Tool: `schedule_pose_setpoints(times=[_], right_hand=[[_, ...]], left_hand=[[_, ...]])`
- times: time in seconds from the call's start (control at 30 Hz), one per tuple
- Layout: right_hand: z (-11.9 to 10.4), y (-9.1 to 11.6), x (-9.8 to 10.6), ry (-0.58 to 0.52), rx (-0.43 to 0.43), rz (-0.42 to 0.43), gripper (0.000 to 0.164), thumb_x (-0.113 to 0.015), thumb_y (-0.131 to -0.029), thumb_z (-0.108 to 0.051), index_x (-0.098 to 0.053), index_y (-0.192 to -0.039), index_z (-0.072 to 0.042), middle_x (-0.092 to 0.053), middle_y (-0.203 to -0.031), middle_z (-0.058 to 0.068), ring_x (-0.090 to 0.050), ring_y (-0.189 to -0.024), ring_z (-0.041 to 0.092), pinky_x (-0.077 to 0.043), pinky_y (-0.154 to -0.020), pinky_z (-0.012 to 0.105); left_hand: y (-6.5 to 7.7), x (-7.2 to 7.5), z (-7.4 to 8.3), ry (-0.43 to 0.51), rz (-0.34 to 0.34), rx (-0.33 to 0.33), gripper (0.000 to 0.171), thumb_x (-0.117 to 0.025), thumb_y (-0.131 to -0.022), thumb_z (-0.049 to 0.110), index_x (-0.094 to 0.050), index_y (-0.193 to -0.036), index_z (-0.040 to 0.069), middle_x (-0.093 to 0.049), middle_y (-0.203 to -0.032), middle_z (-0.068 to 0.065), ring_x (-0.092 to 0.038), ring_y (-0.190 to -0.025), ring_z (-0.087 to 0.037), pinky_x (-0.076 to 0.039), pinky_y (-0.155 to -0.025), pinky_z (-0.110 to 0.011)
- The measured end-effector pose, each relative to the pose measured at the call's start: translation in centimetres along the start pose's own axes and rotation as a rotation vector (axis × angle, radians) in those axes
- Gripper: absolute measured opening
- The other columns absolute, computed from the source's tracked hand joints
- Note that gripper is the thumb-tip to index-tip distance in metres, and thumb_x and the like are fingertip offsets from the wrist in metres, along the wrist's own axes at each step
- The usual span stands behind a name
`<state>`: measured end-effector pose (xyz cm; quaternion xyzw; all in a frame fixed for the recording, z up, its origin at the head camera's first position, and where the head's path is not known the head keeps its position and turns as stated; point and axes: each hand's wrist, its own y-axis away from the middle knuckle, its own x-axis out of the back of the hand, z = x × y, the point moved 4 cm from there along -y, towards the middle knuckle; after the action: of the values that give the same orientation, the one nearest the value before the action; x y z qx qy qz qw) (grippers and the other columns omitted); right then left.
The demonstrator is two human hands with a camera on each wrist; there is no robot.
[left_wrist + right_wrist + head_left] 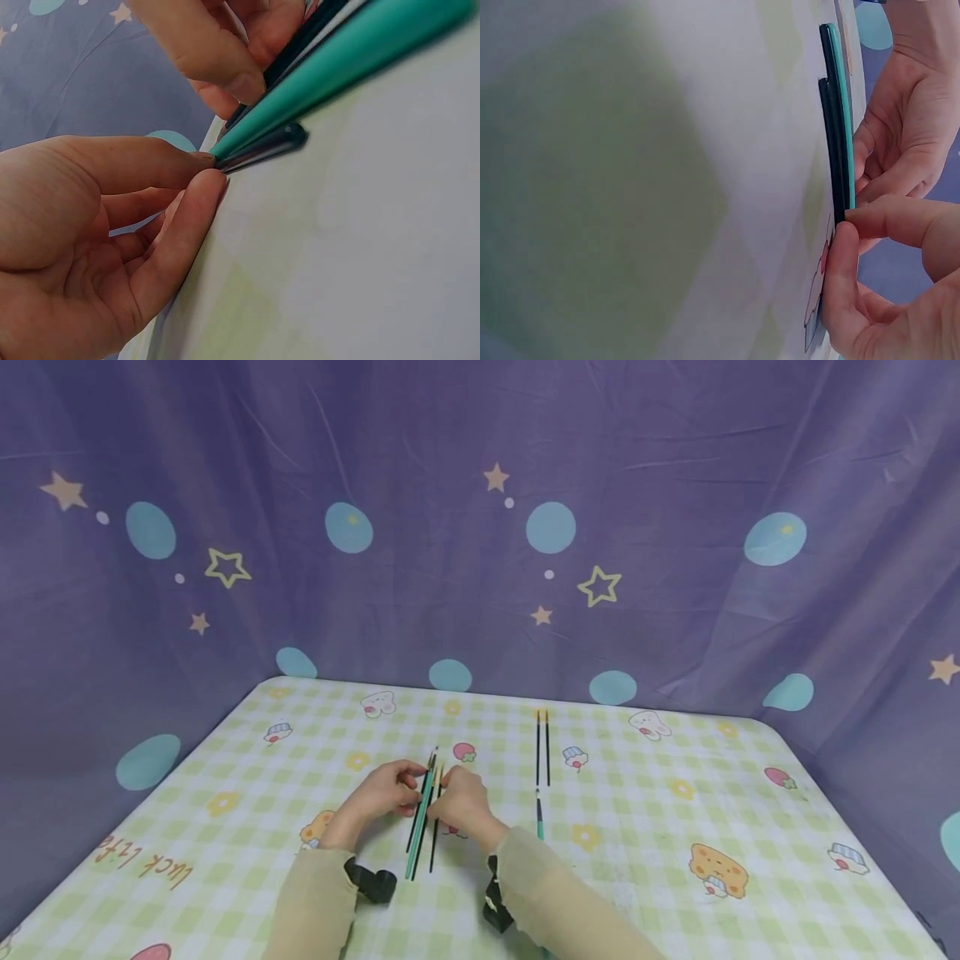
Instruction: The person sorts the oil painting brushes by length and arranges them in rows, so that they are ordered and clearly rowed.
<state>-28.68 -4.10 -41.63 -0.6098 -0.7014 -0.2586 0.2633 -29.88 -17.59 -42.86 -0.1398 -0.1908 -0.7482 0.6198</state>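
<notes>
Several slim paintbrushes lie close together between the two hands in the head view, bristles pointing to the far side. One has a green handle [416, 839]; beside it are dark-handled paintbrushes, one of them a little apart on the right [434, 843]. My left hand [386, 789] comes in from the left side, its thumb and a finger pinching a dark paintbrush [262, 150] next to the green one. From the right, my right hand [877, 270] pinches dark paintbrush handles [832, 150] at the cloth between thumb and forefinger.
Farther right lie two black paintbrushes [537, 752] with yellow tips, and nearer, one with a green handle [540, 827], partly covered by the right sleeve [555, 893]. A checked cloth [660, 827] covers the table. Behind the table hangs a purple curtain [450, 560].
</notes>
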Motion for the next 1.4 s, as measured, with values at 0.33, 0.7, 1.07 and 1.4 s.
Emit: schedule_pose_setpoints(times=[0.33, 0.7, 1.07, 1.4], right_hand=[[0.1, 0.1, 0.5, 0.083, 0.002, 0.005, 0.027, -0.076, -0.062, -0.007, -0.051, -0.073, -0.009, -0.052, -0.065, 0.001, -0.047, -0.056, 0.015, -0.038, -0.047, 0.023], [-0.1, -0.1, 0.7, 0.143, 0.083, -0.014, 0.049, -0.072, -0.062, -0.004, -0.027, -0.050, -0.016, -0.023, -0.044, -0.005, -0.027, -0.040, 0.012, -0.021, -0.039, 0.022], [0.2, -0.4, 0.9, 0.087, 0.048, -0.052, 0.048, -0.072, -0.062, -0.005, -0.026, -0.053, -0.016, -0.019, -0.050, -0.006, -0.022, -0.045, 0.012, -0.018, -0.044, 0.023], [0.3, -0.5, 1.2, 0.056, 0.026, -0.119, 0.048, -0.071, -0.065, -0.006, -0.026, -0.051, -0.018, -0.028, -0.044, -0.006, -0.035, -0.036, 0.008, -0.021, -0.039, 0.020]], left_hand=[[0.0, 0.0, -0.1, 0.006, -0.011, -0.023, 0.042, -0.058, -0.076, -0.008, -0.051, -0.118, -0.008, -0.045, -0.079, -0.008, -0.051, -0.057, -0.014, -0.054, -0.053, -0.029], [-0.1, 0.0, -0.1, 0.000, -0.012, -0.022, 0.042, -0.058, -0.077, -0.007, -0.051, -0.118, -0.008, -0.046, -0.079, -0.009, -0.052, -0.057, -0.013, -0.054, -0.054, -0.029], [-0.2, 0.0, -0.1, 0.002, -0.026, -0.014, 0.043, -0.058, -0.077, -0.007, -0.051, -0.120, -0.007, -0.045, -0.080, -0.008, -0.052, -0.057, -0.014, -0.054, -0.055, -0.029], [-0.1, 0.0, 0.0, -0.008, -0.014, 0.001, 0.043, -0.061, -0.078, -0.005, -0.052, -0.119, -0.005, -0.046, -0.081, -0.009, -0.052, -0.058, -0.014, -0.054, -0.054, -0.029]])
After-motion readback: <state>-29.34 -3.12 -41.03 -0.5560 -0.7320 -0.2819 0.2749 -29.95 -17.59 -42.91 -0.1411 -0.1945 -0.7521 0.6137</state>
